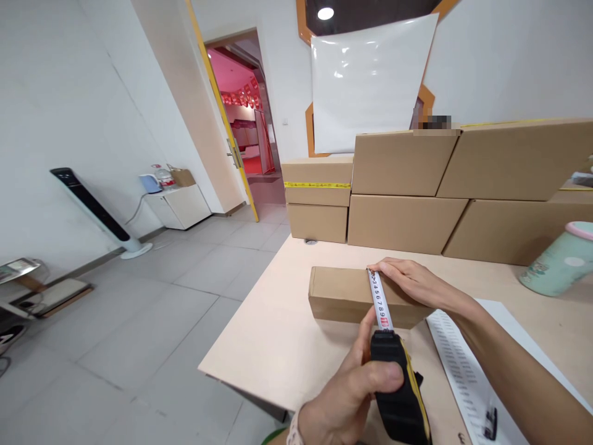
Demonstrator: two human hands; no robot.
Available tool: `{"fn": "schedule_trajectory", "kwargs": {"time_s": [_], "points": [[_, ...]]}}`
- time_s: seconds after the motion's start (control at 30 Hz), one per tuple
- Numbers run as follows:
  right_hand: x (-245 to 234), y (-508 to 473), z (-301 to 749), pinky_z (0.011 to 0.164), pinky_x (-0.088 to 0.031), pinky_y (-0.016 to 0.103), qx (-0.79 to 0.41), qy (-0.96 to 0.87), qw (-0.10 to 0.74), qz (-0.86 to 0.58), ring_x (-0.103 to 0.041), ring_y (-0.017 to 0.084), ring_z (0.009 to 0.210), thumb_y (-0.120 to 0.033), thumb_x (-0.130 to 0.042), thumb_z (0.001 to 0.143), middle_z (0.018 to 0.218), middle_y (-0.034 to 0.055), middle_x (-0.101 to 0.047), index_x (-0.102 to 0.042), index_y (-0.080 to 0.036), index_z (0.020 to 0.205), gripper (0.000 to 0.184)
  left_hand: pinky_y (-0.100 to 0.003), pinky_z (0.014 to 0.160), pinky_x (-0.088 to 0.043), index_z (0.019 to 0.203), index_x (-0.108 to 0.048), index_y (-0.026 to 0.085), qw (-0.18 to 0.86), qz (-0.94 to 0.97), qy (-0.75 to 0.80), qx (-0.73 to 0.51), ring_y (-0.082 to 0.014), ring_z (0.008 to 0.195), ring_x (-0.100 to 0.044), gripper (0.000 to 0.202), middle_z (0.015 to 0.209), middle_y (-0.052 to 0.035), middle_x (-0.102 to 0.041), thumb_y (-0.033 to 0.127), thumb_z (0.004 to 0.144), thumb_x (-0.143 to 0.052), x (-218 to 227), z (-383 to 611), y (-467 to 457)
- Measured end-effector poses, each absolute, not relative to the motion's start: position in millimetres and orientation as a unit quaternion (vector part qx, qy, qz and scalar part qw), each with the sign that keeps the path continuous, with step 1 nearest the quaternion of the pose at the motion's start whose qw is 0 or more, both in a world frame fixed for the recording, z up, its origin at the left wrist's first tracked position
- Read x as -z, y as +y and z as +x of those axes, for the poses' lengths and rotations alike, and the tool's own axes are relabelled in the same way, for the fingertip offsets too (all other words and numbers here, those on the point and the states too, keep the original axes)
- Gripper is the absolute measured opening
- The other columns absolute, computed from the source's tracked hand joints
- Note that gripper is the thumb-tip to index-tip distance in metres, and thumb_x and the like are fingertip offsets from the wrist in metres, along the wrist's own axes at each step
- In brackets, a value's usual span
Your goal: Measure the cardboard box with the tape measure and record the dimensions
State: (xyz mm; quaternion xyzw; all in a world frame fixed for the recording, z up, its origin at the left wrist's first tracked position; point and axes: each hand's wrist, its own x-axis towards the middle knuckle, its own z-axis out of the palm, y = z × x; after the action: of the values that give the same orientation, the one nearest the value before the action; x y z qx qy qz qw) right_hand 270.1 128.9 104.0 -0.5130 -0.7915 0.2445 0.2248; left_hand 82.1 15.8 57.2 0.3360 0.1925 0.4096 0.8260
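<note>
A small brown cardboard box [340, 284] lies on the pale table in front of me. My left hand [352, 377] is closed around a black and yellow tape measure [396, 386], with the thumb on top of its case. The white blade runs out from the case across the top of the small box, and the numbers up to about 10 can be read. At the box's far edge, the fingers of my right hand [407, 281] pinch the blade's end, while the rest of that hand rests over the box's right part and hides it.
Larger cardboard boxes [393, 222] are stacked along the table's back. At the right stand a mint-green cup [558, 262] and, nearer, printed sheets [456, 352] with a pen [491, 423] on them. The table's [259, 327] left edge drops to a grey tiled floor.
</note>
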Motion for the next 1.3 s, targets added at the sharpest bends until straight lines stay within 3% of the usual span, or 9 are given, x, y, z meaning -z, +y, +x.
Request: {"fn": "schedule_trajectory", "kwargs": {"time_s": [0.13, 0.3, 0.47, 0.87, 1.1, 1.3], "points": [[-103.4, 129.4, 270.8, 0.093, -0.043, 0.037, -0.244, -0.792, 0.227, -0.511, -0.063, 0.026, 0.104, -0.052, -0.028, 0.097, 0.114, 0.0029, -0.070, -0.071, -0.028, 0.102, 0.050, -0.043, 0.102, -0.033, 0.147, -0.034, 0.025, 0.826, 0.337, 0.187, -0.411, -0.0313, 0.121, -0.050, 0.094, 0.121, -0.0086, -0.061, 0.028, 0.064, -0.077, -58.8, 81.9, 17.1], [-103.1, 129.8, 270.8, 0.092, -0.043, 0.037, -0.247, -0.792, 0.223, -0.511, -0.062, 0.026, 0.104, -0.053, -0.028, 0.097, 0.114, 0.0035, -0.069, -0.071, -0.027, 0.101, 0.050, -0.041, 0.097, -0.036, 0.146, -0.035, 0.024, 0.827, 0.335, 0.181, -0.414, -0.0248, 0.102, -0.058, 0.092, 0.106, -0.0068, -0.064, 0.026, 0.064, -0.076, -62.1, 82.4, 16.3], [-103.9, 129.1, 270.7, 0.092, -0.042, 0.036, -0.250, -0.792, 0.225, -0.510, -0.061, 0.026, 0.105, -0.053, -0.028, 0.097, 0.115, 0.0030, -0.069, -0.071, -0.028, 0.101, 0.050, -0.038, 0.095, -0.037, 0.146, -0.035, 0.024, 0.826, 0.332, 0.191, -0.413, -0.0211, 0.095, -0.057, 0.092, 0.104, -0.0057, -0.064, 0.027, 0.064, -0.077, -61.6, 82.2, 15.5], [-103.8, 128.9, 269.8, 0.091, -0.043, 0.036, -0.253, -0.790, 0.227, -0.510, -0.061, 0.026, 0.103, -0.054, -0.028, 0.097, 0.113, 0.0026, -0.069, -0.071, -0.028, 0.100, 0.050, -0.038, 0.095, -0.037, 0.146, -0.036, 0.024, 0.824, 0.340, 0.181, -0.416, -0.0204, 0.093, -0.058, 0.088, 0.097, -0.0048, -0.064, 0.026, 0.067, -0.075, -60.8, 80.6, 15.7], [-105.0, 128.5, 270.1, 0.094, -0.042, 0.039, -0.252, -0.795, 0.227, -0.503, -0.061, 0.027, 0.106, -0.054, -0.027, 0.097, 0.116, 0.0047, -0.069, -0.071, -0.027, 0.103, 0.052, -0.039, 0.096, -0.036, 0.147, -0.033, 0.024, 0.830, 0.331, 0.177, -0.413, -0.0258, 0.108, -0.057, 0.093, 0.114, -0.0081, -0.063, 0.025, 0.065, -0.076, -61.8, 81.6, 14.8], [-107.9, 127.1, 269.9, 0.098, -0.043, 0.043, -0.255, -0.802, 0.226, -0.490, -0.060, 0.029, 0.110, -0.054, -0.028, 0.097, 0.122, 0.0070, -0.067, -0.070, -0.025, 0.112, 0.054, -0.040, 0.096, -0.035, 0.148, -0.032, 0.023, 0.830, 0.333, 0.184, -0.409, -0.0276, 0.110, -0.055, 0.096, 0.114, -0.0086, -0.063, 0.026, 0.063, -0.077, -61.7, 80.9, 15.1]]}}
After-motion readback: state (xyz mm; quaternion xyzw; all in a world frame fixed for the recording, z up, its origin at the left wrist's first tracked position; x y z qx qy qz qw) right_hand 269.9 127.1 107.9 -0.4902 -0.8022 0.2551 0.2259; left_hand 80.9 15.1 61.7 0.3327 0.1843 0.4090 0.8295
